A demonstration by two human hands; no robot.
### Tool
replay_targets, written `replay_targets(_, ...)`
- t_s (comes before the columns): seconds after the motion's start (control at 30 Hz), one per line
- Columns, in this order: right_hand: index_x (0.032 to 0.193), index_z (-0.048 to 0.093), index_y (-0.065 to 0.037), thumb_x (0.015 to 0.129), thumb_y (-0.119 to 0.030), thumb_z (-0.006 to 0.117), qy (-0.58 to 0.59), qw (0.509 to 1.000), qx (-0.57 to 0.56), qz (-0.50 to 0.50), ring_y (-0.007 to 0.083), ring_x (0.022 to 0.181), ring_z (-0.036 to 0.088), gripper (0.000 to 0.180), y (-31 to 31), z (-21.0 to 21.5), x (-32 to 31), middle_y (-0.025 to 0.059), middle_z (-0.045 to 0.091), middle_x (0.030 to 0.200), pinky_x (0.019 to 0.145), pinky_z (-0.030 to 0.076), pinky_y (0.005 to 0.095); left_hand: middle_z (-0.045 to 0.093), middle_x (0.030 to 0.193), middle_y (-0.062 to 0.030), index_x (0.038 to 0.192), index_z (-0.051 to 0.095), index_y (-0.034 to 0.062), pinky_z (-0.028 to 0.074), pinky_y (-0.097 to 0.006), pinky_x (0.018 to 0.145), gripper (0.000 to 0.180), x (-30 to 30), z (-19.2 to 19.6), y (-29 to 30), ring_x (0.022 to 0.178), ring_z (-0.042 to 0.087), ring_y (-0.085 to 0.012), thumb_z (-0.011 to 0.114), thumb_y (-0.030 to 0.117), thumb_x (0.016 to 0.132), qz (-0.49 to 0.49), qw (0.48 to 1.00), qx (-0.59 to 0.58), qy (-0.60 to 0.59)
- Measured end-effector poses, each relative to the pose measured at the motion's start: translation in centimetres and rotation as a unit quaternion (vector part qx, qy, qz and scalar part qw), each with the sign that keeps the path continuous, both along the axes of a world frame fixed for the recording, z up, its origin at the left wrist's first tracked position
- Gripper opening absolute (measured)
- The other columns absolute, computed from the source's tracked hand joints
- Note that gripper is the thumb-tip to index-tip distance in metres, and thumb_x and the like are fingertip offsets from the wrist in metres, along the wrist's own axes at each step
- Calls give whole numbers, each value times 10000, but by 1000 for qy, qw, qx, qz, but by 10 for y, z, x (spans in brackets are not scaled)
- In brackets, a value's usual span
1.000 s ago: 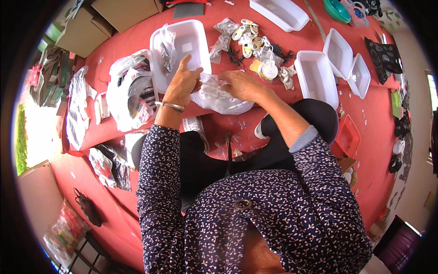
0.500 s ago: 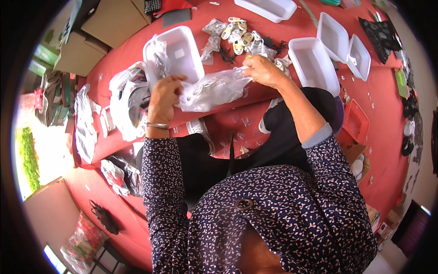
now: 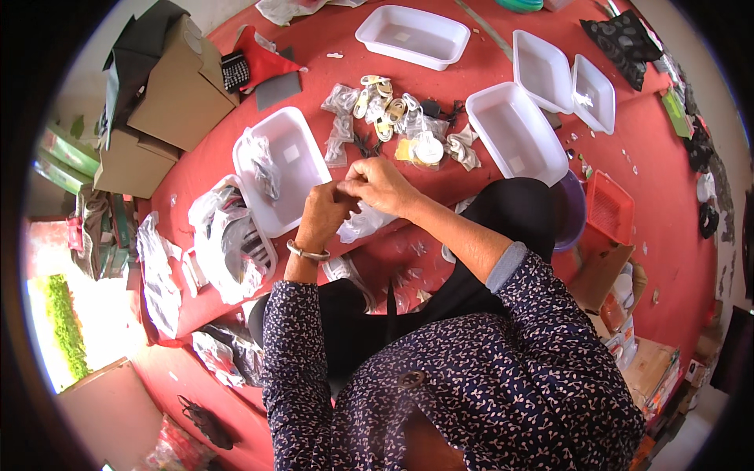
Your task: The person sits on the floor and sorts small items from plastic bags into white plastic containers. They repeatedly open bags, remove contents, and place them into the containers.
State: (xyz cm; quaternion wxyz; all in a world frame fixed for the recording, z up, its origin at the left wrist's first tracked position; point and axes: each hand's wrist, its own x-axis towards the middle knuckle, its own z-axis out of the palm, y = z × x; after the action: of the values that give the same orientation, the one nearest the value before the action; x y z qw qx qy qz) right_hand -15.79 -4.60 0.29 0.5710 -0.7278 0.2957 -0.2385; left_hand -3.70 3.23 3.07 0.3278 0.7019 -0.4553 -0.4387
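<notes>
A clear plastic bag (image 3: 364,225) hangs under my two hands, which meet at its top. My left hand (image 3: 320,215) is closed, its fingers pinching the bag's upper edge. Pressed close against it, my right hand (image 3: 380,185) is closed too, fingertips on the same edge. What lies inside the bag I cannot make out. Just left of my hands stands a white plastic tub (image 3: 292,195) with a bagged cable (image 3: 265,169) in it. Beyond my right hand lies a heap of coiled cables (image 3: 382,110), some in clear bags, with a round white item (image 3: 428,147) at the near edge.
More white tubs stand at the back (image 3: 412,35) and at the right (image 3: 518,129). A stuffed plastic bag (image 3: 228,243) leans by the near tub. At the right are a purple basin (image 3: 569,212) and a red basket (image 3: 611,208). Cardboard boxes (image 3: 177,94) stand at the far left.
My hands have come together from holding the bag stretched between them. The bag now hangs bunched below. The view has shifted, and the round white item shows by the cables.
</notes>
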Motion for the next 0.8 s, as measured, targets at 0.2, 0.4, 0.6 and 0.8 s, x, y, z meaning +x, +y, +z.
replay_targets(0.2, 1008, 528, -45, 666, -2, 530, 80, 980, 80, 164, 174, 901, 531, 344, -18, -33, -21, 87, 575, 941, 724, 421, 295, 566, 626, -34, 784, 562, -10, 299, -168, 435, 204, 2, -10, -7, 485, 390, -32, 446, 149, 838, 46, 991, -5, 123)
replay_targets(0.4, 880, 536, -57, 768, -205, 527, 191, 959, -164, 133, 314, 921, 495, 186, -16, -33, -6, 132, 519, 909, 758, 391, 402, 515, 636, -15, 819, 548, 4, 273, -150, 423, 205, -3, -3, -16, 466, 352, -24, 438, 170, 865, 73, 955, -15, 288)
replay_targets(0.6, 953, 561, -39, 815, -245, 499, -120, 940, -318, -15, 326, 782, 546, 255, -25, -52, 4, 136, 534, 932, 727, 429, 383, 475, 637, -17, 860, 527, -9, 246, -141, 390, 184, 12, -4, -17, 434, 301, -16, 453, 159, 867, 129, 912, -1, 389)
replay_targets(0.8, 842, 572, 11, 847, -183, 418, -215, 948, 231, 37, 201, 722, 571, 248, -27, -31, -9, 125, 596, 766, 669, 451, 297, 517, 578, -40, 944, 523, -26, 308, -201, 421, 185, 6, 2, -17, 429, 379, -65, 454, 101, 828, 84, 993, -62, 64)
